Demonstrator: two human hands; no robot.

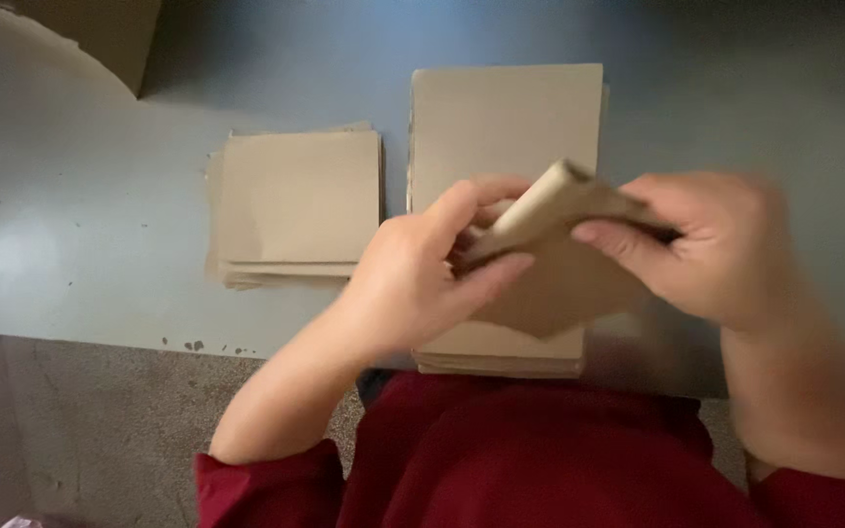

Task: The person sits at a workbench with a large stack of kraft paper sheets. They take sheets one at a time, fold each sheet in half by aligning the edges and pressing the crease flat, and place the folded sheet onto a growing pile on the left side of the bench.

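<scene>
Holding a folded brown sheet (564,210) between both hands, you have it raised just above the tall stack (501,127) in front of you. Your left hand (413,279) is curled shut on the sheet's lower left edge, thumb under and fingers (476,196) over the fold. Your right hand (711,244) pinches the sheet's right side, fingers closed on top; it is blurred, so the thumb's place is hard to tell. A flap of the sheet hangs below your hands, over the near end of the stack. Your red sleeves (266,484) show nearest you, at the table's (100,225) near edge. Left of your left hand, a shorter stack (295,200) of smaller brown sheets lies well apart from your fingers, just beside the tall stack. Beyond both stacks the grey table runs on.
</scene>
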